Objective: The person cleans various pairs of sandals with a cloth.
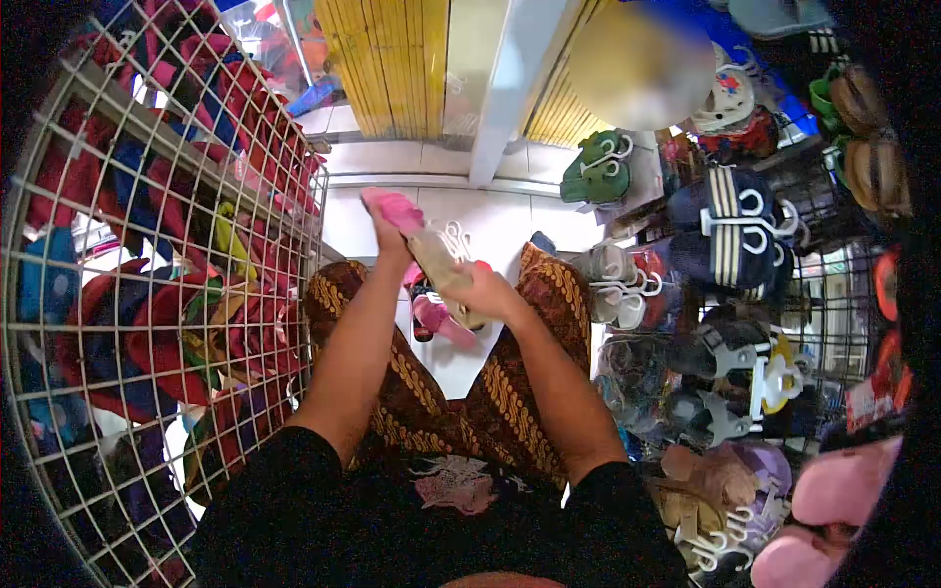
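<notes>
1. In the left part of the frame, a white wire grid rack (127, 323) is being filled by red, blue and yellow footwear hung behind its mesh.
2. Left of centre, the left hand (385, 235) is being kept closed around the upper, pink end of a pink sandal (431, 257), with the forearm being stretched up from the lower left.
3. In the upper centre, the pink sandal is being held tilted between both hands above the white tiled floor (495, 218), with its tan sole being turned towards the camera.
4. Just beside the sandal's upper edge, a white plastic hanger (457, 238) is being shown; whether it is being touched by the sandal cannot be told.
5. Just right of centre, the right hand (488, 290) is being kept wrapped around the lower end of the same sandal.
6. Directly below the hands, a second pink sandal (438, 320) is being left lying between the knees.
7. In the lower centre, brown patterned trousers (431, 397) are being worn by the person.
8. In the upper right, green sandals (596, 169) and dark blue striped slides (730, 223) are being displayed on white hangers.
9. In the lower right corner, pink slippers (843, 495) are being shown close to the camera.
</notes>
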The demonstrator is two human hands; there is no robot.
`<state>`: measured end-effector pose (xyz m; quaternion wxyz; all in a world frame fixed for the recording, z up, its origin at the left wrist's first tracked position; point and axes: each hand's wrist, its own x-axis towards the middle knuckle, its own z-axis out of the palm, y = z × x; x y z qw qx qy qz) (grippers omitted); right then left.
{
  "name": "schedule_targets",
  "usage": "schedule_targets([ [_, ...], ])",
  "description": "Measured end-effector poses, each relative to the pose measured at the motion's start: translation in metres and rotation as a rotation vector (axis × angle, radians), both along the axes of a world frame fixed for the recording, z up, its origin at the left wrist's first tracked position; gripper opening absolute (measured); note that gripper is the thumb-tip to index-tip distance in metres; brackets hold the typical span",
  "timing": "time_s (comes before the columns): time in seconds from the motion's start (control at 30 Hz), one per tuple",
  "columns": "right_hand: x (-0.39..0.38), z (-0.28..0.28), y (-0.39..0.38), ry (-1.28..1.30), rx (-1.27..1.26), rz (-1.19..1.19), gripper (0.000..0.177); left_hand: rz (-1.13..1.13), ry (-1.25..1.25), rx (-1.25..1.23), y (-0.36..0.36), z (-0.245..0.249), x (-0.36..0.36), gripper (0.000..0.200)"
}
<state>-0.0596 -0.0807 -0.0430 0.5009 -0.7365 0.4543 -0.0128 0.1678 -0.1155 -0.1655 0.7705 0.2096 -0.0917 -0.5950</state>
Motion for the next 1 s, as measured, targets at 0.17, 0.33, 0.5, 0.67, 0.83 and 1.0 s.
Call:
schedule_targets([
  [0.17,-0.064,0.038,0.034,-0.071,0.131,0.148,0.064,0.160,-0.301,0.375,0.000,0.016,0.004,0.049],
  [0.33,-0.118,0.045,0.075,-0.563,0.358,-0.345,0.051,-0.286,-0.164,0.260,0.030,0.059,-0.022,0.061],
  [0.5,-0.143,0.096,0.106,-0.242,-0.259,-0.590,0.047,-0.769,-0.250,0.148,0.078,0.125,-0.089,0.069],
  [0.67,-0.157,0.116,0.138,-0.030,-0.653,-0.531,0.047,-0.802,-0.432,0.053,0.146,0.153,-0.174,0.067],
  [0.83,-0.174,0.117,0.140,0.139,-0.826,-0.767,0.050,-1.041,-0.178,0.229,0.152,0.135,-0.195,0.074],
  [1.0,-0.180,0.099,0.138,0.131,-0.692,-0.659,0.056,-1.013,-0.243,0.122,0.145,0.113,-0.200,0.080],
])
